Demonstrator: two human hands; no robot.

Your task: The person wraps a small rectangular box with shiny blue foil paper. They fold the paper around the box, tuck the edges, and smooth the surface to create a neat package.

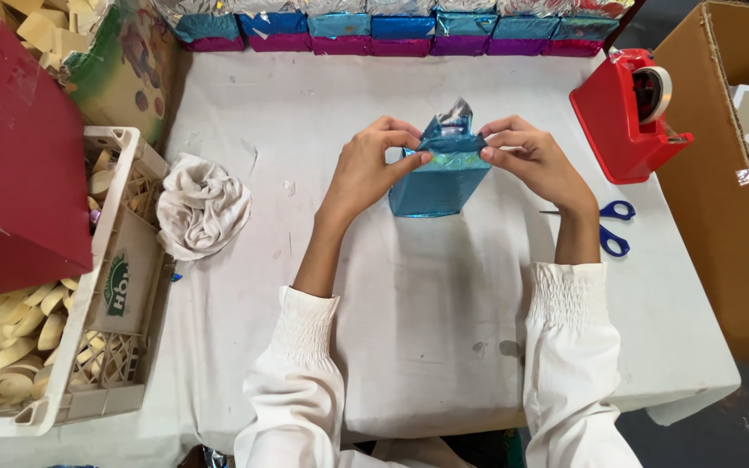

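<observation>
A: Obs. 1, largest first. White-covered table (426, 329) fills the view. Cardboard box (726, 199) along its right edge, red box (19, 173) at far left over a pale plastic crate (119, 286) of cream-coloured cut-outs (6, 347).

B: Back edge?

A: A row of foil-wrapped packets (392, 30), blue over magenta, side by side along the far edge. Crumpled beige cloth (203, 208) lies left of centre, just beside the crate. Red tape dispenser (626, 113) stands at right; blue-handled scissors (613, 227) lie near it, partly hidden behind the right forearm.

B: And the work piece?

A: Blue foil-wrapped box (439, 178) sits on the table at centre, between both hands, its far end open with silver foil sticking up.

B: Grip state?

A: Left hand (370, 169): thumb and fingertips pinching the foil fold at the box's upper left corner. Right hand (530, 156): same pinch at the upper right corner. Both closed on foil, not spread.
</observation>
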